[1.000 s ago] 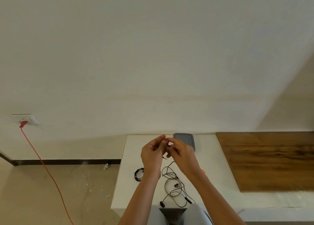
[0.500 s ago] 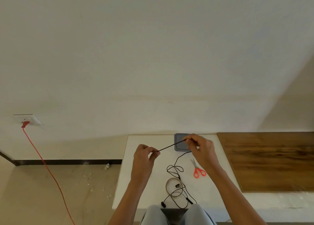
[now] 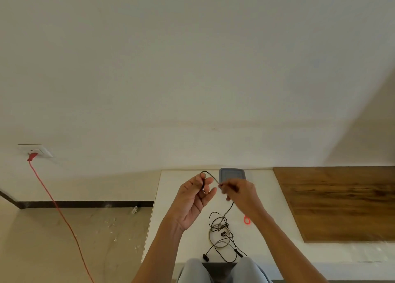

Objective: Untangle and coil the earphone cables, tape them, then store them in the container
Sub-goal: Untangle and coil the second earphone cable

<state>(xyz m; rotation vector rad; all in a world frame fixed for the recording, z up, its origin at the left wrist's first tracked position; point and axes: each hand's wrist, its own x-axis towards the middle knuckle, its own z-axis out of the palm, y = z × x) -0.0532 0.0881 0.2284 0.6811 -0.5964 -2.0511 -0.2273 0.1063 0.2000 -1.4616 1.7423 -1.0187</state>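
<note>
Head: cable (image 3: 205, 172) spans left hand (image 3: 192, 199), right hand (image 3: 239, 192); pinched.

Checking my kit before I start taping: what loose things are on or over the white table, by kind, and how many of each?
earphone cable: 1
tape roll: 1
scissors: 1, mostly hidden
container: 1
Total: 4

one wide head-worn view looks forward and down from above, close over the white rectangular bench (image 3: 171, 218), mostly facing the plain cream wall (image 3: 192, 58).
</note>
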